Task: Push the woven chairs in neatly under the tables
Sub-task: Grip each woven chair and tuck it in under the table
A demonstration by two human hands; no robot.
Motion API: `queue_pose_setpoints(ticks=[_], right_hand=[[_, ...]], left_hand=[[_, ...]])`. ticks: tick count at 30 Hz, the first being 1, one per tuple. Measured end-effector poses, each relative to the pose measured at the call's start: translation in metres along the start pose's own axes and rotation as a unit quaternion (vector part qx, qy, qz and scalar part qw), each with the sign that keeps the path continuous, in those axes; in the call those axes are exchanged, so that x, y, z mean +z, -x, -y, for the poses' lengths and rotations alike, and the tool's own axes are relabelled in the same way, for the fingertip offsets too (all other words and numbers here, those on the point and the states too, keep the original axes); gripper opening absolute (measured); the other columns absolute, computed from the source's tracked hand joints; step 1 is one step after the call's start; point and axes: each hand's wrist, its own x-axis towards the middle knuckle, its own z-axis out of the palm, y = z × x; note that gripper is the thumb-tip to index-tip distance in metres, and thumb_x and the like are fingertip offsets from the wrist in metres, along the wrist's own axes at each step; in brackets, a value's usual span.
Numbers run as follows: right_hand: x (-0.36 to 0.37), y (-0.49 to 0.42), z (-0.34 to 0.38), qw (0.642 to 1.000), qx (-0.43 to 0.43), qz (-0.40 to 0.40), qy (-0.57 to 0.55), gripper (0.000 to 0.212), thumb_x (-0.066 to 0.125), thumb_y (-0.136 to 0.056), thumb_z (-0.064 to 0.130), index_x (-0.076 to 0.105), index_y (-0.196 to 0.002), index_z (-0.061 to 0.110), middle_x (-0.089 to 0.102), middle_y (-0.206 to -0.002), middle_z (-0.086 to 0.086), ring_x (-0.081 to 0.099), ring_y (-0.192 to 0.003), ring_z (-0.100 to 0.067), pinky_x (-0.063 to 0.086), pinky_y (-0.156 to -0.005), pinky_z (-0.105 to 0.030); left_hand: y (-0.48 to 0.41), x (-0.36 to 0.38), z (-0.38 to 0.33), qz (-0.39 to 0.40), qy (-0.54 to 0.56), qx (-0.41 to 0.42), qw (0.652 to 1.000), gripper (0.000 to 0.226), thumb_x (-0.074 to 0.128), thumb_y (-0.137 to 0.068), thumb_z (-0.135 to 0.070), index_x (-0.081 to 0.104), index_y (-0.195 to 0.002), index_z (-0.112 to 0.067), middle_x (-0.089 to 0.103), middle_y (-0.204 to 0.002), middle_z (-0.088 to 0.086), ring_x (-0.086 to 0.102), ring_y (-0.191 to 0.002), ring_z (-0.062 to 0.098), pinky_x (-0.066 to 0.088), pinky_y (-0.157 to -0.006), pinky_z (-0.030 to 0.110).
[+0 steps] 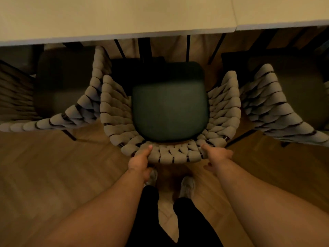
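Both hands grip the back rim of the woven chair (170, 111) with thumbs on top, left hand (140, 161) and right hand (218, 155) equally near. It stands straight ahead, seat aimed squarely at the table (124, 15) with most of it short of the near edge. I'd push straight forward.

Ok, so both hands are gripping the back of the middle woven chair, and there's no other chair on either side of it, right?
Not quite: the head view shows a woven chair on each side, the left chair and the right chair. The rest holds: the left hand and the right hand both grip the back of the middle chair.
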Motion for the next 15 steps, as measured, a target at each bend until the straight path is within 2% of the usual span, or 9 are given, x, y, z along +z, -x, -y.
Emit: queue_pose_setpoints(ticks=[2, 3, 5, 7, 8, 10, 12, 15], right_hand=[[0.002, 0.013, 0.002, 0.996, 0.030, 0.069, -0.055, 0.094, 0.097, -0.077, 0.034, 0.039, -0.150, 0.015, 0.060, -0.126, -0.015, 0.064, -0.111, -0.038, 0.061, -0.093, -0.061], [0.004, 0.017, 0.002, 0.991, 0.040, 0.102, -0.076, 0.073, 0.090, -0.088, 0.027, 0.046, -0.145, 0.016, 0.063, -0.120, -0.013, 0.065, -0.105, -0.036, 0.061, -0.090, -0.060], [0.008, 0.017, 0.001, 0.981, 0.064, 0.148, -0.104, 0.046, 0.083, -0.095, 0.024, 0.058, -0.132, 0.015, 0.066, -0.116, -0.014, 0.066, -0.101, -0.036, 0.060, -0.090, -0.058], [0.012, 0.013, -0.003, 0.971, 0.077, 0.174, -0.146, 0.022, 0.075, -0.100, 0.018, 0.064, -0.119, 0.013, 0.070, -0.108, -0.016, 0.069, -0.095, -0.036, 0.059, -0.081, -0.056], [0.015, 0.012, -0.005, 0.964, 0.089, 0.182, -0.173, 0.017, 0.071, -0.101, 0.013, 0.065, -0.118, 0.011, 0.073, -0.106, -0.018, 0.072, -0.094, -0.037, 0.060, -0.079, -0.057], [0.019, 0.008, -0.009, 0.950, 0.107, 0.186, -0.229, 0.021, 0.063, -0.100, 0.002, 0.066, -0.121, 0.007, 0.075, -0.110, -0.023, 0.075, -0.099, -0.041, 0.060, -0.093, -0.063], [0.021, 0.009, -0.011, 0.941, 0.107, 0.175, -0.269, 0.021, 0.061, -0.098, -0.004, 0.067, -0.117, 0.004, 0.073, -0.114, -0.026, 0.073, -0.105, -0.045, 0.055, -0.104, -0.065], [0.023, 0.012, -0.012, 0.934, 0.100, 0.155, -0.307, 0.030, 0.063, -0.092, -0.008, 0.069, -0.119, 0.003, 0.074, -0.117, -0.027, 0.072, -0.108, -0.049, 0.054, -0.103, -0.068]], left_hand=[[-0.019, -0.002, 0.008, -0.008, 0.035, -0.019, 0.999, 0.079, 0.099, -0.068, -0.024, 0.063, -0.138, -0.017, 0.074, -0.127, 0.017, 0.073, -0.111, 0.042, 0.056, -0.094, 0.072], [-0.012, 0.002, 0.006, -0.009, 0.047, -0.023, 0.999, 0.075, 0.099, -0.069, -0.022, 0.065, -0.136, -0.017, 0.075, -0.125, 0.018, 0.074, -0.108, 0.043, 0.056, -0.091, 0.073], [-0.008, 0.008, 0.004, -0.019, 0.071, -0.027, 0.997, 0.060, 0.095, -0.075, -0.019, 0.071, -0.129, -0.014, 0.076, -0.120, 0.020, 0.075, -0.105, 0.046, 0.056, -0.090, 0.075], [-0.008, 0.011, 0.005, -0.004, 0.106, -0.035, 0.994, 0.046, 0.088, -0.085, -0.021, 0.073, -0.128, -0.014, 0.076, -0.121, 0.021, 0.075, -0.107, 0.047, 0.053, -0.097, 0.075], [-0.010, 0.010, 0.006, 0.005, 0.125, -0.036, 0.991, 0.047, 0.085, -0.088, -0.021, 0.072, -0.132, -0.014, 0.075, -0.124, 0.021, 0.073, -0.110, 0.048, 0.052, -0.099, 0.074], [-0.011, 0.009, 0.009, 0.005, 0.148, -0.040, 0.988, 0.049, 0.077, -0.090, -0.014, 0.067, -0.138, -0.013, 0.074, -0.127, 0.023, 0.072, -0.112, 0.049, 0.052, -0.100, 0.073], [-0.010, 0.009, 0.010, -0.009, 0.150, -0.032, 0.988, 0.043, 0.068, -0.093, -0.004, 0.067, -0.135, -0.010, 0.073, -0.126, 0.024, 0.073, -0.109, 0.048, 0.054, -0.099, 0.070], [-0.007, 0.012, 0.011, -0.008, 0.152, -0.005, 0.988, 0.039, 0.063, -0.095, 0.001, 0.066, -0.133, -0.004, 0.072, -0.127, 0.026, 0.073, -0.109, 0.045, 0.059, -0.096, 0.063]])
